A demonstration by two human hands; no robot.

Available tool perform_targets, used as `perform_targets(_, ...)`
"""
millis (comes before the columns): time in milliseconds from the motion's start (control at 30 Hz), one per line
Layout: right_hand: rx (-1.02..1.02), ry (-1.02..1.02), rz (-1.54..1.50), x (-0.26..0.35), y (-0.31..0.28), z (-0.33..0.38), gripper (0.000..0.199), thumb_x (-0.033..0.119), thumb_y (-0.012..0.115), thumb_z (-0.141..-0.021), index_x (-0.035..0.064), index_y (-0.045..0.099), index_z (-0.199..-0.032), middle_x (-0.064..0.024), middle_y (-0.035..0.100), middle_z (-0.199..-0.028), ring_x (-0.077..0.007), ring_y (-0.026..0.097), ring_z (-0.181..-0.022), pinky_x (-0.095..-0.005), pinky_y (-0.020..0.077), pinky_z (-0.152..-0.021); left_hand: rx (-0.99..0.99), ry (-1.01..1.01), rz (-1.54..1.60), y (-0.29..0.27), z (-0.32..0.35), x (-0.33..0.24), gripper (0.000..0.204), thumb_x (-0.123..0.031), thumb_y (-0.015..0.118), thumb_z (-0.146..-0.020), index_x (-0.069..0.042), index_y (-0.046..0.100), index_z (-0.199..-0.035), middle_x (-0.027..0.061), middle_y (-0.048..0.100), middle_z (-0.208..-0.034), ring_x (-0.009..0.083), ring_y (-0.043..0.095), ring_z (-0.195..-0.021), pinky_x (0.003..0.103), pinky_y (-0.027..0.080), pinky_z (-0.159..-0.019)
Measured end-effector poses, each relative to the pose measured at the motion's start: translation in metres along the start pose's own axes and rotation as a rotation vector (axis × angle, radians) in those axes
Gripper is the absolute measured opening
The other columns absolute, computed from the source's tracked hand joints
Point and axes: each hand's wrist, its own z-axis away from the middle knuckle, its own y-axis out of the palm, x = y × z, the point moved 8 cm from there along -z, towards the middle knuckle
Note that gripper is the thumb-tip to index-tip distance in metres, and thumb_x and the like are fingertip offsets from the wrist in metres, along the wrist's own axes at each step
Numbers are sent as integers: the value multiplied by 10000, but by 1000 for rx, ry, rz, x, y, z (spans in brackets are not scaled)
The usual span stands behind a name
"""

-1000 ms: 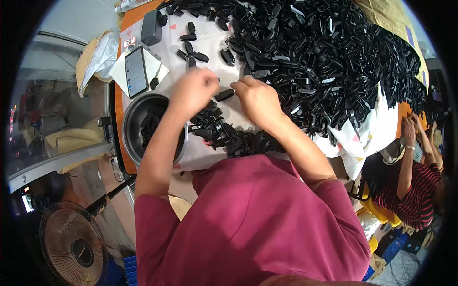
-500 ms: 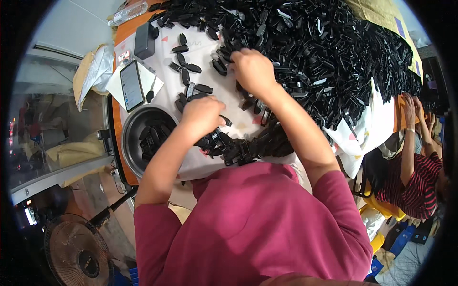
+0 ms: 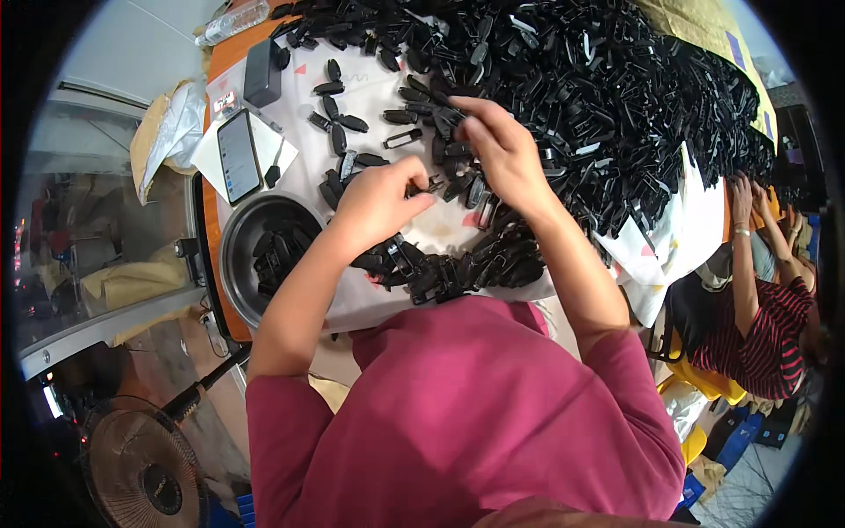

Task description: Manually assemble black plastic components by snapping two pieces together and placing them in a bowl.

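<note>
My left hand is over the white cloth, its fingers curled round a small black plastic clip whose end pokes out beside the fingertips. To the right, my right hand reaches to the near edge of a big heap of black clips. Its thumb and index finger are apart, with loose black clips beneath and beside them. A few loose clips lie on the cloth left of those fingers. Between the hands and my body runs a low row of black clips.
At left stands a metal bowl with black parts in it. Beyond it are a phone on a white sheet, a dark box and a plastic bottle. A fan is at lower left. Another person's arms are at right.
My right hand has drawn back a little from the heap, and several clips now lie spread on the cloth there. My left hand has shifted slightly right and up.
</note>
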Motion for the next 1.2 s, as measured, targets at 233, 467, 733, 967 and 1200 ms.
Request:
perform_targets(233, 136, 67, -637, 10, 3, 34, 229, 68, 562, -845, 35, 498, -1062, -63, 572, -821, -71, 492, -557, -192, 421, -400, -130, 199, 625, -7, 8, -29, 232, -72, 656, -761, 1, 579, -967, 31, 612, -885, 82, 550, -759, 220, 447, -682)
perform_targets(467, 53, 190, -765, 5, -3, 43, 300, 44, 567, -830, -18, 492, -1113, -123, 586, -881, -154, 573, -612, -300, 543, -491, -41, 189, 593, -6, 22, -30, 371, -12, 688, -716, -1, 574, -1068, 27, 599, -992, 77, 515, -835, 220, 421, -750)
perform_targets(733, -5, 178, -782, 9, 1, 53, 290, 73, 554, -845, -8, 503, -1119, -112, 591, -942, -179, 603, -673, -304, 545, -577, -420, 133, 981, -4, 14, -23, 270, -56, 672, -764, 12, 575, -1007, 10, 603, -861, 59, 523, -750, 205, 444, -691)
perform_targets(967, 27, 182, -1018, 3, 3, 58, 299, 103, 535, -861, -2, 487, -1137, -135, 593, -888, -193, 599, -651, -325, 550, -571, -288, 123, 1222, 13, 11, -23, 332, -98, 664, -780, 3, 571, -1083, -9, 572, -858, 43, 483, -745, 184, 413, -696)
perform_targets(1200, -56, -26, -573, 22, -20, 58, 288, 87, 580, -837, -11, 547, -1105, -83, 602, -874, -99, 544, -611, -204, 452, -506, -437, 325, 790, -12, 16, -39, 318, -81, 694, -726, -19, 608, -1025, 41, 602, -958, 111, 514, -770, 223, 417, -729)
